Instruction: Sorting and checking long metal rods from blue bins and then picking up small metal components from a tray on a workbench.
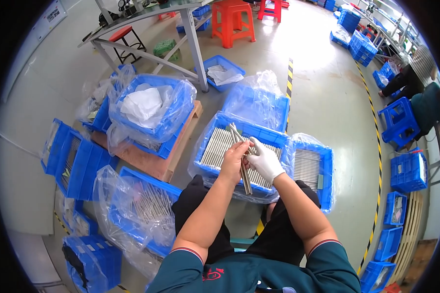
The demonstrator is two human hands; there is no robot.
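My bare left hand [232,161] is closed around a small bunch of thin metal rods [246,179], held at a slant over a blue crate. On my right hand [266,162] is a white glove; its fingers are closed on the same rods near their middle, beside the left fingertips. Below both hands stands the blue crate [274,136], lined with clear plastic and filled with neat rows of similar rods [214,152]. My hands hide part of those rows.
Right of it, another blue crate [327,168] holds more rods. Left, an open crate [127,172] with loose rods lies under clear plastic. Beyond are stacked crates on a wooden pallet [168,168], a table leg [194,49] and red stools [230,22]. A person [410,73] is far right.
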